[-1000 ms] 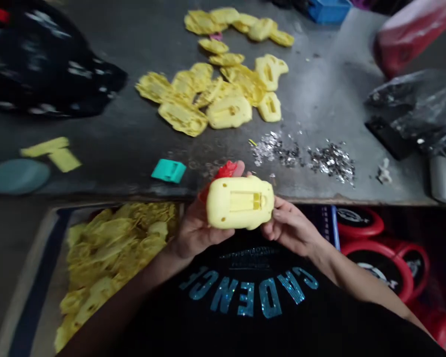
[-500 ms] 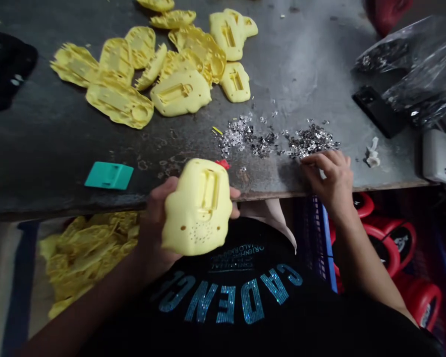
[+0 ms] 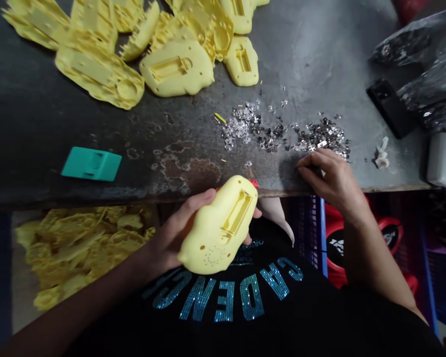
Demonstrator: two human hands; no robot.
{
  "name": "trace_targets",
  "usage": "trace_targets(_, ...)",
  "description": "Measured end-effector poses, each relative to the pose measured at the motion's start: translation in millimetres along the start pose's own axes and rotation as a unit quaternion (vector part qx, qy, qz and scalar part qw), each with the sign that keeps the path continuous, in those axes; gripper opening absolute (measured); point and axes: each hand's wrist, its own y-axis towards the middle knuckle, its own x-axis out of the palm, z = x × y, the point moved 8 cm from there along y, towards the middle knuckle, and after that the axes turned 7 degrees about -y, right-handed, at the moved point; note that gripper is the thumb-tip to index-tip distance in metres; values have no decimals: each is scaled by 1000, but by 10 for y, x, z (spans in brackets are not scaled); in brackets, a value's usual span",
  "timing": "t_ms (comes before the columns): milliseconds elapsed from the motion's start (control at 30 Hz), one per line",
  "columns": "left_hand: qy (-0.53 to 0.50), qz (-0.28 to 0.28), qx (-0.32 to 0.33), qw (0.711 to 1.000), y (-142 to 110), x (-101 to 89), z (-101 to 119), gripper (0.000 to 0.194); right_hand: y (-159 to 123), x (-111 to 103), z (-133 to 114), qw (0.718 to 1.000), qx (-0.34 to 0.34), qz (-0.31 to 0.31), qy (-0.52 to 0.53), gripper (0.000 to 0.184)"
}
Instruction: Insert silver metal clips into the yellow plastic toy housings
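Observation:
My left hand (image 3: 178, 223) is closed round a yellow plastic toy casing (image 3: 215, 238), held in front of my chest just off the table edge. Its back faces me, with an open battery compartment, screw holes and a patch of small speaker holes. Something red (image 3: 253, 184) shows at its far end. Over the table's front edge, my right hand (image 3: 330, 176) has thumb and fingers pinched together, beside a pile of small metal contact pieces (image 3: 325, 134). Whatever sits between its fingertips is too small to make out. A second heap of metal pieces (image 3: 241, 123) lies left of that pile.
Yellow casing halves (image 3: 100, 74) are spread over the table's far left. A teal plastic piece (image 3: 91, 164) lies near the front edge. At right are a black phone (image 3: 390, 106), a clear bag (image 3: 427, 74) and a white device (image 3: 443, 159). Below stands a blue crate (image 3: 322, 238) with red parts.
The toy casing has tilted and shifted right and slightly lower in my left hand. My right hand stays by the metal pile, its fingertips now slightly nearer the table edge. The view has shifted.

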Motion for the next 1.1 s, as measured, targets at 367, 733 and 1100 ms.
trace_targets(367, -28, 12, -43, 999, 64, 184, 9, 65, -381, -119, 7, 992, 69, 103, -18, 10)
trace_targets(733, -35, 42, -22, 998, 89, 2, -89, 69, 265, 21, 146, 986, 30, 68, -149, 16)
trace_targets(1100, -36, 25, -15, 999, 96, 28, -62, 67, 108, -128, -8, 994, 11, 79, -75, 10)
